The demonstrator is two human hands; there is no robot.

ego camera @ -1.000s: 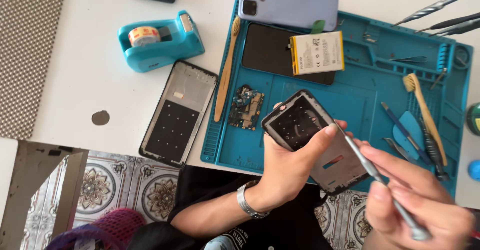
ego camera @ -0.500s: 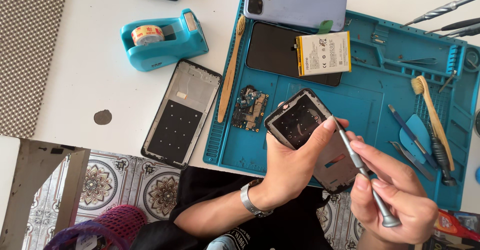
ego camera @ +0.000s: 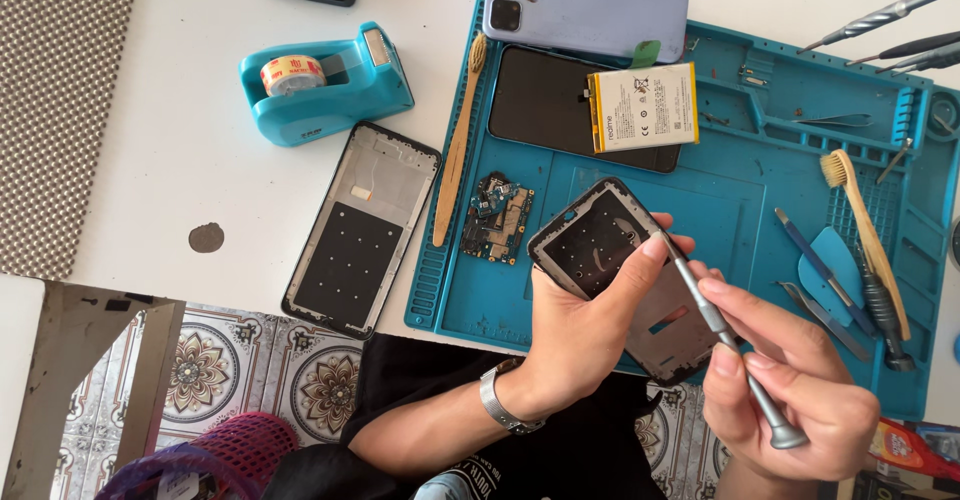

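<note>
I see the left hand gripping a dark phone frame by its edge, raised over the blue repair mat on the worktop. The right hand pinches a slim metal screwdriver (tip touching the frame's upper right edge).
</note>
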